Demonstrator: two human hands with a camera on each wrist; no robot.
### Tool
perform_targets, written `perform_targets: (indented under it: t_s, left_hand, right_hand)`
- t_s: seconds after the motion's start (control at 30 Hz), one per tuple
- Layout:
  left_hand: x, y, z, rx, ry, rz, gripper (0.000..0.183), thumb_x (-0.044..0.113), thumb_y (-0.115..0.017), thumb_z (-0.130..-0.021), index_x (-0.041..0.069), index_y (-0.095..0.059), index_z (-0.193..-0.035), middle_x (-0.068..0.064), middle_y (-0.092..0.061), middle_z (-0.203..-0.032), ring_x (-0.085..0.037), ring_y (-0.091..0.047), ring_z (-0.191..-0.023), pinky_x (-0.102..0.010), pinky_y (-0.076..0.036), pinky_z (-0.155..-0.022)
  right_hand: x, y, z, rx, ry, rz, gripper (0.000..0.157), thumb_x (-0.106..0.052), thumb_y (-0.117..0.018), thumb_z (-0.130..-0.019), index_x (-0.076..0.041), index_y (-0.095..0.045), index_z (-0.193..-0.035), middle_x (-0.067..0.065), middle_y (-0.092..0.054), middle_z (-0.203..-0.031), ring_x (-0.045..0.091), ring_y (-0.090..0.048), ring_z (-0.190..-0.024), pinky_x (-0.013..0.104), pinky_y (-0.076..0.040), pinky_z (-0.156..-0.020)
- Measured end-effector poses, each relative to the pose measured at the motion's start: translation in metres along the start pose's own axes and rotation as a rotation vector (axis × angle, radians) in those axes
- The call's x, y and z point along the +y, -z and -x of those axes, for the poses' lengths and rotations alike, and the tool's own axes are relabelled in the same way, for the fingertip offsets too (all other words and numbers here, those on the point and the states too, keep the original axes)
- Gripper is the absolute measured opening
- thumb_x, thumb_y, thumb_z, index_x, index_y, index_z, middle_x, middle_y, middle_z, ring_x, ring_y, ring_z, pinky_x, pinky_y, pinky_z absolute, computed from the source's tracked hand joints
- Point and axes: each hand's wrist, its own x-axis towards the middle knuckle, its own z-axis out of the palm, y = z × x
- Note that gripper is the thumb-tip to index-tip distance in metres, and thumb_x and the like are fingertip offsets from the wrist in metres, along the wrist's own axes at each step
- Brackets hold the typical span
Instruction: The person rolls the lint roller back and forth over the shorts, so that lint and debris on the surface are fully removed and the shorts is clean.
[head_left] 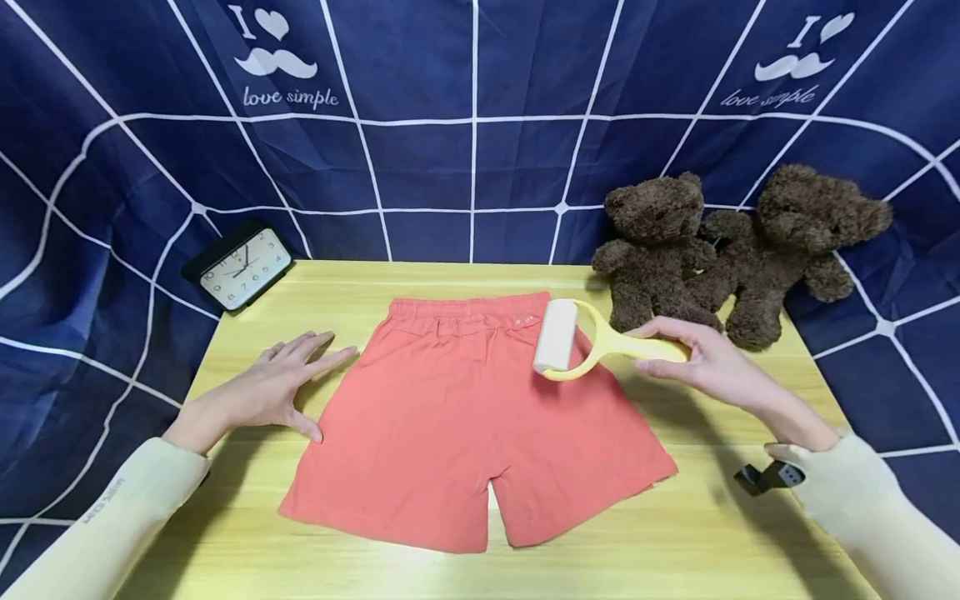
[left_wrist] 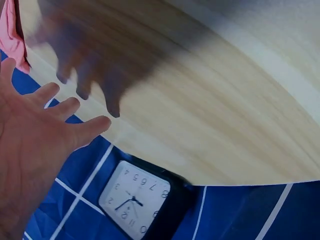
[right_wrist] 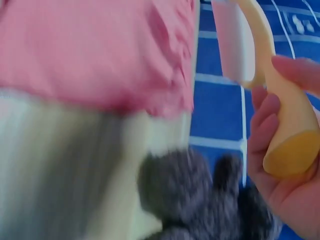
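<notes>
Coral-red shorts (head_left: 450, 408) lie spread flat on the wooden table, waistband toward the back. My right hand (head_left: 693, 358) grips the yellow handle of a lint roller (head_left: 557, 337), whose white cylinder overlaps the upper right of the shorts in the head view. Fingers and thumb wrap the handle of the lint roller (right_wrist: 292, 120) in the right wrist view. At the left edge of the shorts, my left hand (head_left: 281, 387) is spread, palm down, with its thumb right at the fabric. In the left wrist view the left hand (left_wrist: 40, 130) holds nothing.
A black-framed clock (head_left: 246, 267) stands at the table's back left corner. Two dark brown teddy bears (head_left: 656, 250) sit at the back right, close beyond my right hand. Dark blue cloth (head_left: 420, 167) with white lines hangs behind the wooden table (head_left: 360, 575) and at its sides.
</notes>
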Motion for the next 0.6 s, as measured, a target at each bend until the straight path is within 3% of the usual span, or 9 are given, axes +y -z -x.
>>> perform_targets:
  t_s: [0.2, 0.43, 0.6]
  left_hand:
    - [0.003, -0.001, 0.002, -0.003, -0.029, -0.063, 0.134, 0.080, -0.087, -0.063, 0.026, -0.032, -0.173, -0.033, -0.025, -0.171, -0.064, -0.028, -0.151, -0.089, -0.030, -0.104]
    - [-0.002, -0.005, -0.005, 0.013, -0.102, -0.162, 0.144, 0.093, -0.077, -0.059, 0.022, -0.027, -0.173, -0.036, -0.023, -0.169, -0.065, -0.033, -0.147, -0.089, -0.036, -0.098]
    - [-0.004, -0.004, -0.010, -0.035, -0.093, -0.137, 0.139, 0.087, -0.084, -0.059, 0.022, -0.033, -0.170, -0.035, -0.019, -0.170, -0.069, -0.026, -0.149, -0.093, -0.031, -0.098]
  right_hand:
    - [-0.019, -0.033, 0.000, -0.027, 0.009, -0.020, 0.029, -0.018, -0.086, -0.098, -0.025, -0.077, -0.125, 0.002, -0.071, -0.107, 0.020, -0.065, -0.091, 0.030, -0.055, -0.078]
    - [-0.048, -0.080, -0.018, -0.067, 0.049, -0.047, 0.026, -0.024, -0.089, -0.095, -0.032, -0.079, -0.117, -0.004, -0.072, -0.100, 0.021, -0.061, -0.089, 0.035, -0.051, -0.079]
    - [-0.071, -0.116, -0.034, -0.122, 0.084, -0.052, 0.028, -0.027, -0.089, -0.095, -0.038, -0.078, -0.119, -0.008, -0.070, -0.097, 0.019, -0.061, -0.088, 0.038, -0.050, -0.080]
